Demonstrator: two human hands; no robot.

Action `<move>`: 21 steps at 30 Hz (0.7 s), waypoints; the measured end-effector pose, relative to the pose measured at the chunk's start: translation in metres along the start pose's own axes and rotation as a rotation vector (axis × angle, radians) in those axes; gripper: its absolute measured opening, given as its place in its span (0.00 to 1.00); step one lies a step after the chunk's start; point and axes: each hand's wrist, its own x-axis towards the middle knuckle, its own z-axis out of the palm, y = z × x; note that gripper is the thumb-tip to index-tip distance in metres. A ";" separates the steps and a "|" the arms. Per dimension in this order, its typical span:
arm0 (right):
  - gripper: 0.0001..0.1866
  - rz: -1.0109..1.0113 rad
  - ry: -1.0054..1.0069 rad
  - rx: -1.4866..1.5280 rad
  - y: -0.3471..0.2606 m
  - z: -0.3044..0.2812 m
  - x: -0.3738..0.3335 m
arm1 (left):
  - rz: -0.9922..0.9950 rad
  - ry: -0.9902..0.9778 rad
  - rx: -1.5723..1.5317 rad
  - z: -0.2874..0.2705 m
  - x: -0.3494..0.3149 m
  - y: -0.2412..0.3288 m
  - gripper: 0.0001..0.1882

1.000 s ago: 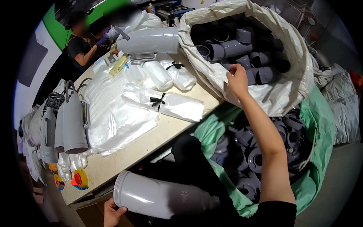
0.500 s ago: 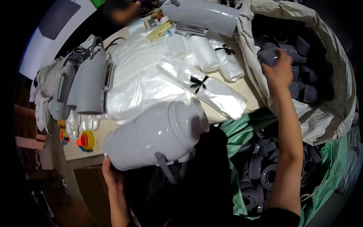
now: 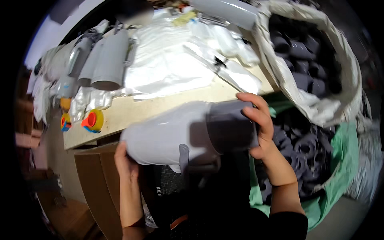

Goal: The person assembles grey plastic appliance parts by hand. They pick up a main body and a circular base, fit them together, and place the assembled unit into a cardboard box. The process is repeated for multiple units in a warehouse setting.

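By table (image 3: pixel 140 110), gray bottle (image 3: pixel 168 128) tipped on side. Left hand (image 3: pixel 127 161) holds its bottom; right hand (image 3: pixel 261 123) grips dark cup (image 3: pixel 230 125) over its top. White bags (image 3: pixel 164 68) on table.

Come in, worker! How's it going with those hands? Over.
Left hand supports grey flask at its base. Right hand grips dark cup over the other end. Flask sideways; nothing visibly in the way.

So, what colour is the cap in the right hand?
Dark grey cap, clearest in the head view.
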 end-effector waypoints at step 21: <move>0.29 1.300 -0.219 -1.051 -0.028 -0.150 -0.299 | 0.530 -0.918 0.225 0.162 -0.007 0.019 0.18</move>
